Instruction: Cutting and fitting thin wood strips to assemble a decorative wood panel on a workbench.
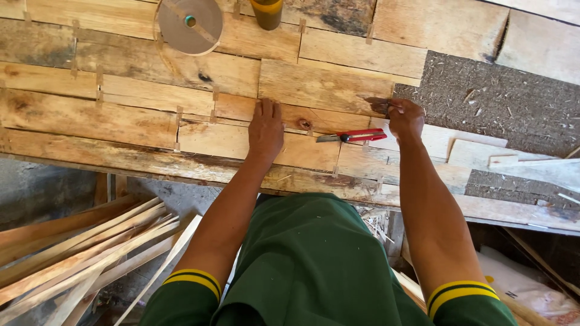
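Two bare hands rest on a patchwork of veneer sheets (145, 124) spread over the bench (519, 208), and a red utility knife (353, 136) lies between them. In the lower left of the frame, below the bench edge, a loose heap of thin wood strips (84, 253) leans on the floor. At the top, left of centre, sits a roll of brown paper tape (188, 24), and just right of it the base of a yellowish-green bottle (267, 12). Near the middle, the left hand (266, 130) lies flat, palm down with fingers together pointing up the frame, pressing on a seam between sheets; it holds nothing. Just right of it lies the knife, unheld, long axis running nearly left to right and tilted slightly up toward the right: its metal blade end points at the left hand, its red handle end reaches almost to the right hand. The right hand (405, 119), right of centre, is curled, fingertips pinched at a dark veneer edge (379, 104); whether it grips a tape end there I cannot tell. The knife handle is nearer the right hand, just below and left of its knuckles. Coarse dark board (507, 102) fills the upper right.
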